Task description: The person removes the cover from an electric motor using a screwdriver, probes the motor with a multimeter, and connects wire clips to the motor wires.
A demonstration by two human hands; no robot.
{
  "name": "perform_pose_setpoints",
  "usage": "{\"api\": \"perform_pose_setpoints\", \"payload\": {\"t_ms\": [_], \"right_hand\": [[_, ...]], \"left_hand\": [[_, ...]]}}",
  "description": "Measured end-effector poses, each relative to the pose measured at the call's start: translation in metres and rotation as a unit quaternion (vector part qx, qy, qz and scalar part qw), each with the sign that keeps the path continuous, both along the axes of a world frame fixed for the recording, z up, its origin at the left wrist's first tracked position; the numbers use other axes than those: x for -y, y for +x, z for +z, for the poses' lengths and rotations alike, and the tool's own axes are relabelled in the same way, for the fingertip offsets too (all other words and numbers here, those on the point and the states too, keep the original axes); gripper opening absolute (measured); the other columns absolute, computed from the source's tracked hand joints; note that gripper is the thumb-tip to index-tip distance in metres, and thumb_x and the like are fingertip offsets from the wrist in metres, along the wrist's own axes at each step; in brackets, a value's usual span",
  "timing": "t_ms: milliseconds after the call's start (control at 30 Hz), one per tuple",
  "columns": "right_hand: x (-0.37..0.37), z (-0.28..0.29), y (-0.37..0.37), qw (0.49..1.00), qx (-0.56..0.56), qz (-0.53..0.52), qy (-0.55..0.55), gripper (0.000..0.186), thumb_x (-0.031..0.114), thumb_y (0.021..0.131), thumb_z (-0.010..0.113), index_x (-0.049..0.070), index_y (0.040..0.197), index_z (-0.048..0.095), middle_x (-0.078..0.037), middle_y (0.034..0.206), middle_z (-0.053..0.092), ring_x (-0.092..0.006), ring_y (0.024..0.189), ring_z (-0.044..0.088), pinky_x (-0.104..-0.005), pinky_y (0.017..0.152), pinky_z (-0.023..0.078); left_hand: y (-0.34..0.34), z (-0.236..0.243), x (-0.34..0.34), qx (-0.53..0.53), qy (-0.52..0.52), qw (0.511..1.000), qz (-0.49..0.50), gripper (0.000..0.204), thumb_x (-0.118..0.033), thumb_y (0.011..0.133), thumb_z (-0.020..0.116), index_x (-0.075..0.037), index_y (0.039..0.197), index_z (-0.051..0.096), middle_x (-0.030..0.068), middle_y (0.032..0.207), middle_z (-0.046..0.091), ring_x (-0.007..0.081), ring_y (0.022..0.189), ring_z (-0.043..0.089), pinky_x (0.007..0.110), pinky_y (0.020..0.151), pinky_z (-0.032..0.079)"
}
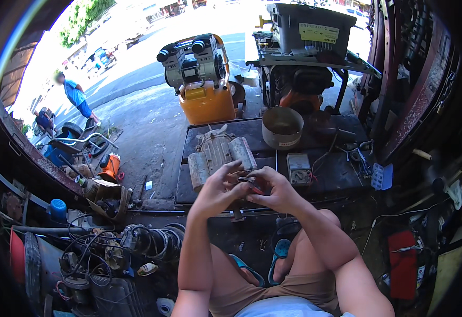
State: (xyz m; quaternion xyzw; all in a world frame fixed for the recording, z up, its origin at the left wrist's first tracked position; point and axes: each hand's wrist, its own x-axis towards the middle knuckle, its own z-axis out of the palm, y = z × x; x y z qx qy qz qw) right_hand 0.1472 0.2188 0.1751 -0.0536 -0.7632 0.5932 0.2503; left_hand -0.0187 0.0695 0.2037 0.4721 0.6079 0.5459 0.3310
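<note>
Both hands meet above the near edge of a dark workbench (188, 185), in front of a grey electric motor (216, 148) lying on it. My right hand (281, 191) is closed around a small metal tool with a red handle (259, 188); its exact kind is partly hidden by the fingers. My left hand (218, 189) has its thumb and fingers bent in against the tool's metal end, and I cannot make out whether a small part is pinched there. Just right of the hands sits a box-shaped analog meter (298, 168) with a lead.
A round metal pot (283, 128) stands behind the meter. Wrenches (362, 161) and a pale blue tray (382, 176) lie at the bench's right. Beyond stands an orange air compressor (204, 105). Cables and motor parts (104, 248) crowd the left floor; a person (74, 95) is outside.
</note>
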Motion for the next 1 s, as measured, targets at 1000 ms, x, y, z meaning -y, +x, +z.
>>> {"api": "perform_pose_setpoints", "payload": {"t_ms": [1000], "right_hand": [[-0.013, -0.002, 0.006, 0.966, 0.126, 0.003, 0.226, 0.046, 0.029, 0.079, 0.081, -0.003, 0.11, 0.069, -0.021, 0.1, 0.07, -0.0366, 0.094, 0.068, -0.0409, 0.086, 0.054]], "left_hand": [[-0.028, -0.026, 0.014, -0.166, -0.045, 0.985, 0.015, 0.017, -0.004, 0.083, 0.077, -0.003, 0.1, 0.075, 0.0064, 0.092, 0.068, 0.0158, 0.081, 0.066, 0.031, 0.073, 0.053]]}}
